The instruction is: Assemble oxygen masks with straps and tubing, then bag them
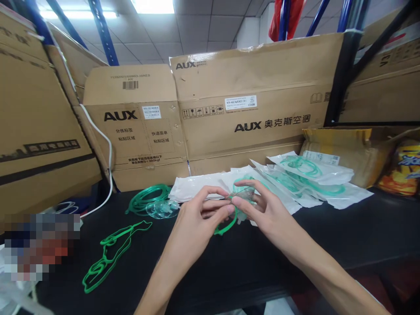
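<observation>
Both hands meet above the black tabletop, pinching a clear plastic oxygen mask (246, 196). My left hand (207, 214) is closed, thumb and fingers together at the mask's near edge. My right hand (260, 203) grips the mask from the other side, its thumb and index finger close to the left fingertips. A green elastic strap (229, 228) hangs in a loop below the fingers. The fingers hide part of the mask and exactly where the strap meets it. Left of the hands, a coil of green tubing (144, 199) lies beside another clear mask (160, 209).
Loose green elastic straps (108, 256) lie at the front left. White packets (305, 186) with green tubing are piled behind and right of my hands. AUX cardboard boxes (243, 105) wall off the back. A yellow snack bag (402, 170) stands far right; a white cable (106, 175) hangs at left.
</observation>
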Available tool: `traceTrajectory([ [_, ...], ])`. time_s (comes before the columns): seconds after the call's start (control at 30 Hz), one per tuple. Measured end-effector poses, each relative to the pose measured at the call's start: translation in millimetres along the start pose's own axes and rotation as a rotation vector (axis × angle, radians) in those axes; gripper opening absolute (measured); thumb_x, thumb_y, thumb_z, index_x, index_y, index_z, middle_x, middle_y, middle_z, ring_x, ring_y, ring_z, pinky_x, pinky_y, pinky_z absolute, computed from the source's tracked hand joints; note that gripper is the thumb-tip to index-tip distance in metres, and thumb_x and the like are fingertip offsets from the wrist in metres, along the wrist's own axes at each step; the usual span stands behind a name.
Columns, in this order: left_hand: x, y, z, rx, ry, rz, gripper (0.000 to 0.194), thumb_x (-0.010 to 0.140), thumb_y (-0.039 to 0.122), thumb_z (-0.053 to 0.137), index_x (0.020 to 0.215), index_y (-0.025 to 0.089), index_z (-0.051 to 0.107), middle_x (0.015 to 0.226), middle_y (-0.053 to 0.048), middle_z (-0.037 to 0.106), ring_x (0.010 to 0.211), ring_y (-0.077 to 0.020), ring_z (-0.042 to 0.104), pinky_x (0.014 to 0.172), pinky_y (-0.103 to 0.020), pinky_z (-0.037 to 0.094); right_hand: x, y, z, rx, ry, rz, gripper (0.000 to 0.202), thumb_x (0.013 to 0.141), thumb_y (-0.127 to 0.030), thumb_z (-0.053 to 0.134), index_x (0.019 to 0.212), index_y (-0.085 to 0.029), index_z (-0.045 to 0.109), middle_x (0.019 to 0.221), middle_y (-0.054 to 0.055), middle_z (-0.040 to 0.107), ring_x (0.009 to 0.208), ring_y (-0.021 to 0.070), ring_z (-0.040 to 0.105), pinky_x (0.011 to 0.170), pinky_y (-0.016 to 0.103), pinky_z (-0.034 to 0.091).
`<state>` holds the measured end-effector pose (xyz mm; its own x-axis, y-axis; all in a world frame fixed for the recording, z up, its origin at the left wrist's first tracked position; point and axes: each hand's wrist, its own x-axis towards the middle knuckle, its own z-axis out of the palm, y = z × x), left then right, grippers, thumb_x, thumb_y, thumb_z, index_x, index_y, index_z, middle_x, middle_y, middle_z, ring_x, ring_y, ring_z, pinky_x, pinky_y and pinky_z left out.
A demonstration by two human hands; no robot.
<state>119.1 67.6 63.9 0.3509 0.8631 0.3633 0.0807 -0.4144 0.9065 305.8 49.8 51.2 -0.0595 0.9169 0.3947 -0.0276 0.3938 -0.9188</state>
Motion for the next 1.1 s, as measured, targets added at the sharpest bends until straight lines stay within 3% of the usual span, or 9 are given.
traceTrajectory([
  [0.17, -2.7, 4.3, -41.1, 0.516, 0.122, 0.054, 0.021, 0.095, 0.046, 0.065, 0.100, 0.029, 0.075, 0.089, 0.003, 0.079, 0.082, -0.0186, 0.073, 0.077, -0.024, 0.052, 7.6, -0.5, -14.5, -0.068, 0.067, -0.058, 0.044, 0.086, -0.049, 0.077, 0.117, -0.024, 0.060, 0.101, 0.005, 0.070, 0.093, 0.0231, 0.070, 0.079, 0.038, 0.064],
  [0.3, 0.1, -1.1, -65.9, 0.828, 0.025, 0.000, 0.026, 0.096, 0.051, 0.060, 0.098, 0.032, 0.078, 0.102, 0.002, 0.079, 0.098, -0.0240, 0.072, 0.087, -0.029, 0.049, 8.1, -1.5, -22.4, -0.136, 0.054, -0.069, 0.039, 0.090, -0.048, 0.073, 0.118, -0.025, 0.060, 0.098, 0.004, 0.070, 0.085, 0.0202, 0.069, 0.075, 0.036, 0.062],
  [0.4, 4.0, -16.4, -67.1, 0.938, -0.091, -0.026, 0.020, 0.096, 0.037, 0.060, 0.102, 0.032, 0.078, 0.111, 0.000, 0.077, 0.107, -0.0257, 0.068, 0.093, -0.033, 0.048, 5.5, -3.3, -22.9, -0.196, 0.019, -0.053, 0.035, 0.092, -0.045, 0.071, 0.119, -0.025, 0.059, 0.091, 0.001, 0.070, 0.076, 0.0175, 0.068, 0.075, 0.035, 0.058],
  [0.53, 7.5, -47.5, -68.1, 0.981, -0.183, -0.053, 0.027, 0.090, 0.019, 0.059, 0.110, 0.028, 0.075, 0.116, -0.003, 0.073, 0.113, -0.0246, 0.064, 0.098, -0.034, 0.046, 4.8, -3.8, -22.6, -0.176, -0.025, -0.024, 0.034, 0.093, -0.043, 0.070, 0.120, -0.026, 0.058, 0.093, 0.001, 0.070, 0.082, 0.0190, 0.068, 0.076, 0.035, 0.058],
  [0.7, 6.6, -70.2, -75.6, 1.058, -0.177, -0.095, 0.019, 0.092, 0.018, 0.054, 0.101, 0.025, 0.070, 0.108, -0.005, 0.067, 0.101, -0.0232, 0.063, 0.088, -0.034, 0.045, 6.5, -0.9, -24.1, -0.157, -0.082, 0.001, 0.034, 0.094, -0.044, 0.069, 0.121, -0.027, 0.057, 0.097, 0.002, 0.068, 0.098, 0.0242, 0.070, 0.079, 0.038, 0.060],
  [0.87, 10.3, -54.1, -63.3, 1.035, -0.212, -0.070, 0.019, 0.091, 0.015, 0.050, 0.082, 0.022, 0.065, 0.096, -0.005, 0.066, 0.090, -0.0221, 0.062, 0.080, -0.032, 0.042, 8.0, 2.2, -23.6, -0.106, -0.079, 0.027, 0.033, 0.093, -0.042, 0.070, 0.117, -0.026, 0.054, 0.099, 0.003, 0.069, 0.096, 0.0226, 0.071, 0.080, 0.037, 0.058],
  [1.0, 13.3, -29.5, -43.2, 0.756, -0.151, 0.008, 0.021, 0.101, 0.037, 0.050, 0.093, 0.025, 0.066, 0.094, -0.001, 0.071, 0.090, -0.0219, 0.065, 0.080, -0.031, 0.045, 10.5, 1.2, -25.8, -0.109, -0.121, -0.021, 0.030, 0.092, -0.041, 0.072, 0.114, -0.025, 0.058, 0.102, 0.003, 0.068, 0.100, 0.0222, 0.068, 0.086, 0.038, 0.057],
  [1.1, 11.1, -14.8, -29.7, 0.535, -0.075, 0.079, 0.023, 0.100, 0.046, 0.055, 0.098, 0.027, 0.069, 0.094, 0.002, 0.074, 0.088, -0.0199, 0.068, 0.080, -0.028, 0.048, 11.2, -1.9, -27.8, -0.164, -0.124, -0.105, 0.026, 0.091, -0.034, 0.074, 0.114, -0.026, 0.065, 0.112, 0.004, 0.068, 0.109, 0.0221, 0.064, 0.091, 0.036, 0.055],
])
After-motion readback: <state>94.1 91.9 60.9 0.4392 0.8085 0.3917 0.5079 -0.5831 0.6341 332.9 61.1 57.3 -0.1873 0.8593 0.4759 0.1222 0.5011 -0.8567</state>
